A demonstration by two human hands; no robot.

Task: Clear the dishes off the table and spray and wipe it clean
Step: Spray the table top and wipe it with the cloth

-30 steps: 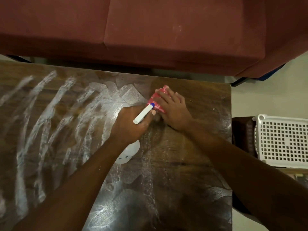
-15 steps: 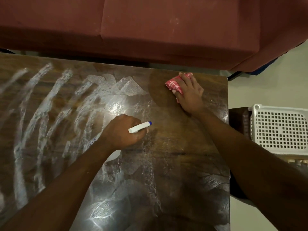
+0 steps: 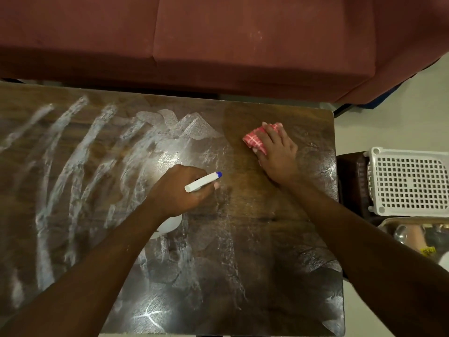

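Note:
The dark wooden table [image 3: 255, 239] carries white smeared streaks across its left and middle. My left hand [image 3: 179, 190] grips a white spray bottle [image 3: 202, 182] near the table's middle; its head has a blue nozzle tip, and the round body shows below my wrist. My right hand [image 3: 277, 154] presses a folded pink checked cloth [image 3: 255, 141] flat on the table's far right part, where the wood looks free of streaks. No dishes are on the table.
A maroon sofa [image 3: 218, 45] runs along the table's far edge. To the right stands a white perforated basket [image 3: 408, 183] on a dark stool, and below it a metal tray [image 3: 418, 234] holding items. Pale floor shows at right.
My right hand slid the cloth from beside my left hand toward the far right corner, then back a little toward me. My left hand with the bottle drew slightly nearer.

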